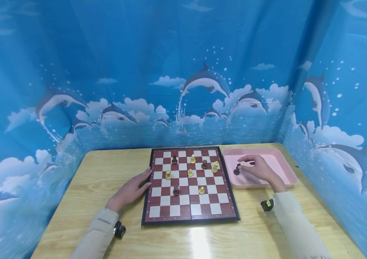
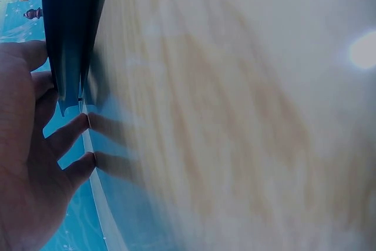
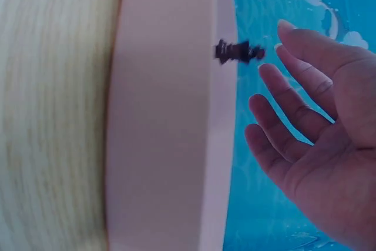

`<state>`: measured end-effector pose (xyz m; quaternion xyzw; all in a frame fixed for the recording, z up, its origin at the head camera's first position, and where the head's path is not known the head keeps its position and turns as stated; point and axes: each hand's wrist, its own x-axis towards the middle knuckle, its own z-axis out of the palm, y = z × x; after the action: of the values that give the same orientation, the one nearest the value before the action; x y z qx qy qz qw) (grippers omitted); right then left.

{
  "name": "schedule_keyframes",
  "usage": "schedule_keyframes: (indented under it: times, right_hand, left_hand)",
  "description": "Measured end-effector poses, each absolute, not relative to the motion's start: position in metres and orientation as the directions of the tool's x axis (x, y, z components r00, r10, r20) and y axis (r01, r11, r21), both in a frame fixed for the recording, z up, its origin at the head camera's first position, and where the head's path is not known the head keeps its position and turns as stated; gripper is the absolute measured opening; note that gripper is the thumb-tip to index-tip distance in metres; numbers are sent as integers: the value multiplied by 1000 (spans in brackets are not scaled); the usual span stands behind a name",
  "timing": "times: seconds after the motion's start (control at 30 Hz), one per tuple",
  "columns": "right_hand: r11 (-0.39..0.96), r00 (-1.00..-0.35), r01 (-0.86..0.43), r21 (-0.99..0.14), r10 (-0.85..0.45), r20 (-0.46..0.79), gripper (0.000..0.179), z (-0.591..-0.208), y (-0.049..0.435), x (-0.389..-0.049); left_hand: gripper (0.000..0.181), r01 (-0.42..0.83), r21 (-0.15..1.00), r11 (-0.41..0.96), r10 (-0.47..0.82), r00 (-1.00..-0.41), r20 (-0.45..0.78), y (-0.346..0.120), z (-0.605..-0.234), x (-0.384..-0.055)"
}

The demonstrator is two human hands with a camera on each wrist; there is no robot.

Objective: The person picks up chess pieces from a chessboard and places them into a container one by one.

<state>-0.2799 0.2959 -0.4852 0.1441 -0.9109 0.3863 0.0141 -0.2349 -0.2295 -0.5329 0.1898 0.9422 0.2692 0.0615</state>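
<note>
My left hand [image 1: 131, 191] lies beside the chessboard [image 1: 191, 218], fingertips at its left edge. In the left wrist view, the left hand's fingers [image 2: 76, 168] are spread along the dark board side [image 2: 73, 33]. Over the pink tray [image 1: 261, 186] is my right hand [image 1: 258, 169], thumb and fingers parted around the top of a dark chess piece [image 1: 236, 170]. In the right wrist view, a small gap shows between the dark piece [image 3: 232, 51] and the right hand's fingertips [image 3: 266, 70]. Yellow and dark chess pieces stand on the board, such as a yellow pawn [image 1: 201, 190].
The wooden table [image 1: 112, 158] carries the board and, right next to it, the tray. A blue curtain [image 1: 131, 72] printed with dolphins rises behind the table and along its sides. A dark piece [image 1: 176, 191] stands near the board's front half.
</note>
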Motion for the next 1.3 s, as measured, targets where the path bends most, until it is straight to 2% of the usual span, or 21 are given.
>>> schedule_keyframes:
  times: [0.2, 0.63, 1.07, 1.3]
  right_hand:
    - [647, -946, -314, -695, -273, 174, 27, -478, 294, -275]
    - [630, -946, -314, -710, -269, 179, 28, -475, 284, -263]
    - [491, -944, -276, -826, -302, 136, 36, -471, 266, -259]
    - [482, -933, -306, -821, -323, 159, 36, -471, 254, -259]
  left_hand:
    - [62, 317, 531, 786, 385, -923, -18, -229, -532, -234]
    - [62, 323, 531, 783, 390, -921, -14, -229, -533, -234]
    - [62, 332, 535, 777, 394, -919, -2, -228, -531, -234]
    - [62, 330, 537, 776, 392, -920, -1, -228, -532, -233]
